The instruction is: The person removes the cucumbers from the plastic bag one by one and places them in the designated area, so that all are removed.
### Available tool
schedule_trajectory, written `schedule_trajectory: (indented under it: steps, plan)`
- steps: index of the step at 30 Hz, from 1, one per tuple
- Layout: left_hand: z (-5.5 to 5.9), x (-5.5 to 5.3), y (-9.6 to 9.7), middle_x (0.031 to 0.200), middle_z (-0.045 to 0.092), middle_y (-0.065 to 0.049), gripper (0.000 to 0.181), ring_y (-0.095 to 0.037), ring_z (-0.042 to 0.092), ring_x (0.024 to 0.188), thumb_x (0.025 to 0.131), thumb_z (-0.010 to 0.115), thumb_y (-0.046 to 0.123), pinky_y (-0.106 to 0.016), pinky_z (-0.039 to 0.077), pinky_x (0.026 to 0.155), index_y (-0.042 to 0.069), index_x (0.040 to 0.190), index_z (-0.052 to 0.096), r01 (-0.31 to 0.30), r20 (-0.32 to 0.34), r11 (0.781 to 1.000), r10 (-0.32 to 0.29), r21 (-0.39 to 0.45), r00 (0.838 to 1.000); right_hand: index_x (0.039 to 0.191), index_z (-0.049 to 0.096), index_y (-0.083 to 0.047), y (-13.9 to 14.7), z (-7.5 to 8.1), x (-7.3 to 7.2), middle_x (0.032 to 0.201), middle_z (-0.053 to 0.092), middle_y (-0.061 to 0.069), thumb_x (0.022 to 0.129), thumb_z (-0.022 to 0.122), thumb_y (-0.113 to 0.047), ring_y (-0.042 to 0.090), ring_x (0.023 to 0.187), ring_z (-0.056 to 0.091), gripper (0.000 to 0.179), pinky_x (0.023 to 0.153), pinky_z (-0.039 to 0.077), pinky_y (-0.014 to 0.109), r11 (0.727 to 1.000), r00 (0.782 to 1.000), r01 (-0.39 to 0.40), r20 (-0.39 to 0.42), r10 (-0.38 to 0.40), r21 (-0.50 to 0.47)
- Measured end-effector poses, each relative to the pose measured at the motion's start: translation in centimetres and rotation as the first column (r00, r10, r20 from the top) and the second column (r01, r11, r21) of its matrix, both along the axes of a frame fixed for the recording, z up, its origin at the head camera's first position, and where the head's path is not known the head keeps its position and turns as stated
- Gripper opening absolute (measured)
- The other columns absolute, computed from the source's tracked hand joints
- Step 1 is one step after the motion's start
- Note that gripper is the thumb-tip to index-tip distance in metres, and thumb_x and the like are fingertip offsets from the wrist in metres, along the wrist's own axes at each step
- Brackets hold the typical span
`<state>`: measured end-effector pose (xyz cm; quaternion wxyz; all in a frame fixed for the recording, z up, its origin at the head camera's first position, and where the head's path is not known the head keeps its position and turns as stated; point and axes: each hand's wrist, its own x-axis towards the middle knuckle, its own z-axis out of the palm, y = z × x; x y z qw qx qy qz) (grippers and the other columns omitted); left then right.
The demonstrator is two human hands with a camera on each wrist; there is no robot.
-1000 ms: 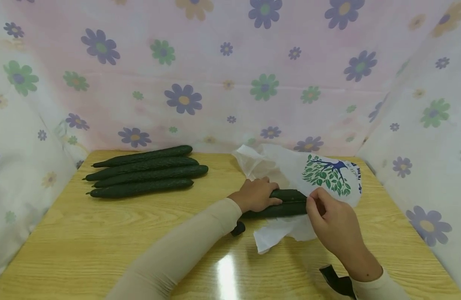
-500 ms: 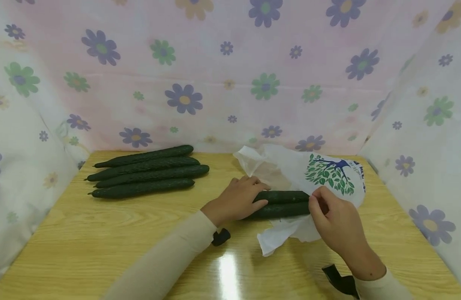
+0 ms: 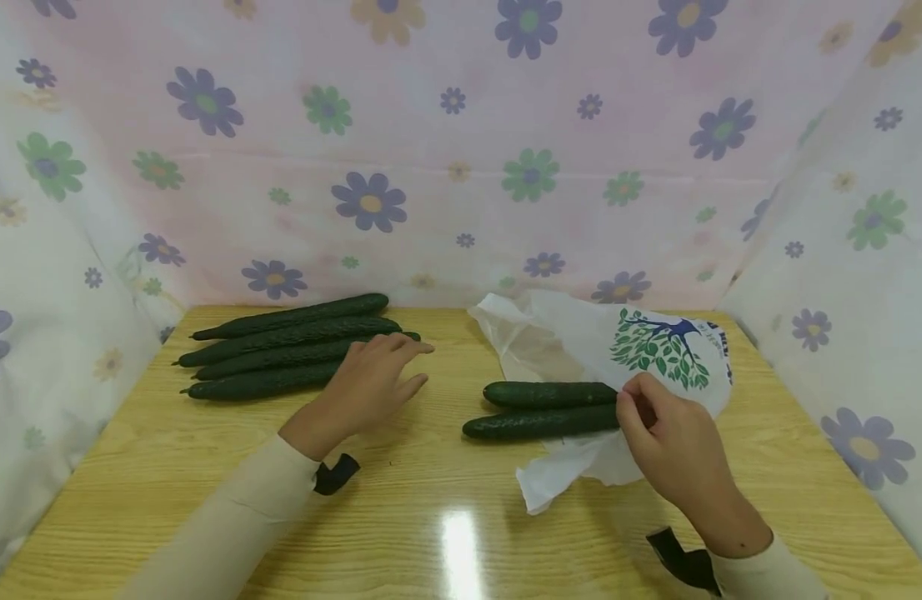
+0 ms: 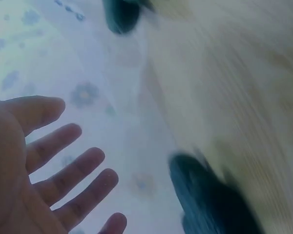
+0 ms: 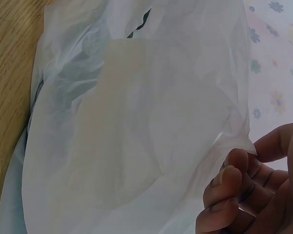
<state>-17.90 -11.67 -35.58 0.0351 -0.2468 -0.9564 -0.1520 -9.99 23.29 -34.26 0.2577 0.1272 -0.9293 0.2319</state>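
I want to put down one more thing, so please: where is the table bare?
Bare table lies in front, between the two sleeves; at the left, nearer than the four cucumbers; and between these and the two cucumbers at the right, though the left hand is there. It is crowded where those two, the white bag and right hand meet.

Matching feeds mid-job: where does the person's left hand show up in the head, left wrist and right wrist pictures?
Head: left hand left of centre, partly covering the group of four cucumbers.
Left wrist: lower left, palm and spread fingers showing.
Right wrist: not in it.
Shared landmark: the floral cloth, behind the table in head, left in left wrist, right edge in right wrist.
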Motion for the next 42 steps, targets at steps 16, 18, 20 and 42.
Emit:
schedule_trajectory:
  steps: [16,18,20,42]
  plan:
    - [-2.1,1.4,-11.3,0.148,0.045,-0.024,0.061,-0.047,0.046,0.132,0.1,0.061,0.032,-0.072,0.034,0.101,0.012,0.153,0.039,-0.213,0.009,0.971,0.215,-0.108,0.977,0.084,0.06,-0.014,0.2,0.1,0.2,0.058,0.046,-0.012,0.096,0.06,-0.008,-0.003,0.046,0.033,0.014,0.044,0.031,0.022,1.0,1.0,0.004,0.008,-0.004,-0.012]
    - [-2.2,1.7,-12.1,0.15,0.042,-0.026,0.063,-0.049,0.044,0.133,0.1,0.062,0.032,-0.073,0.035,0.1,0.01,0.154,0.038,-0.226,0.011,0.965,0.23,-0.132,0.973,0.084,0.061,-0.014,0.3,0.0,0.3,0.057,0.046,-0.012,0.096,0.06,-0.008,-0.004,0.046,0.033,0.014,0.044,0.031,0.022,1.0,1.0,0.005,0.007,-0.005,-0.009]
    - [-2.3,1.8,-12.7,0.152,0.039,-0.029,0.066,-0.052,0.041,0.134,0.099,0.062,0.032,-0.074,0.034,0.101,0.009,0.155,0.036,-0.234,0.018,0.959,0.24,-0.159,0.971,0.084,0.061,-0.014,0.3,0.0,0.3,0.057,0.047,-0.012,0.096,0.061,-0.008,-0.004,0.046,0.033,0.013,0.044,0.032,0.022,1.0,1.0,0.004,0.003,-0.004,-0.008]
    - [-3.8,2.8,-14.5,0.13,0.056,-0.025,0.052,-0.048,0.054,0.116,0.094,0.07,0.026,-0.072,0.038,0.095,0.009,0.14,0.05,-0.265,-0.021,0.948,0.266,-0.176,0.964,0.086,0.061,-0.013,0.4,0.2,0.1,0.057,0.044,-0.011,0.098,0.059,-0.011,-0.002,0.046,0.032,0.012,0.043,0.03,0.022,1.0,1.0,0.007,0.019,-0.007,-0.002]
